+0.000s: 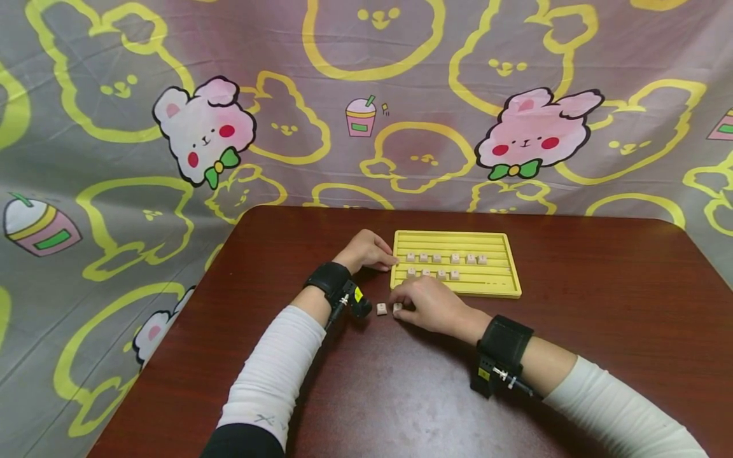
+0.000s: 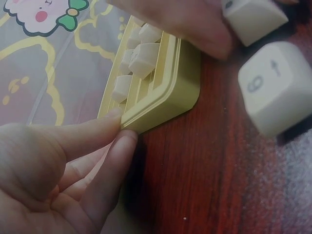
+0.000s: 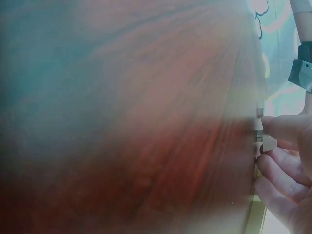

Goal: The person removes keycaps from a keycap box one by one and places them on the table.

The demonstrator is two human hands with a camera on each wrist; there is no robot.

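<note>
From my head, the yellow tray (image 1: 504, 270) lies on the brown table (image 1: 424, 394), toward the far side and slightly right of middle. I count ten pale keycaps (image 1: 437, 258) in it: six along a far row, with gaps, and four along a nearer row, which my right hand (image 1: 432, 304) partly covers. Two more are outside, near the tray's near left corner: a loose keycap (image 1: 382, 309) and, just right of it, a second keycap (image 1: 397, 308) pinched between my thumb and forefinger. As I judge it, most are placed and these two are left.

From my left wrist, the fingertips of my left hand (image 2: 66, 168) are clamped on the tray's left edge. On the right, the loose keycap shows an arrow and a figure, 6 or 9.

From my right wrist, much is blurred; my fingers come together around one cap, and I can read no marking.
</note>
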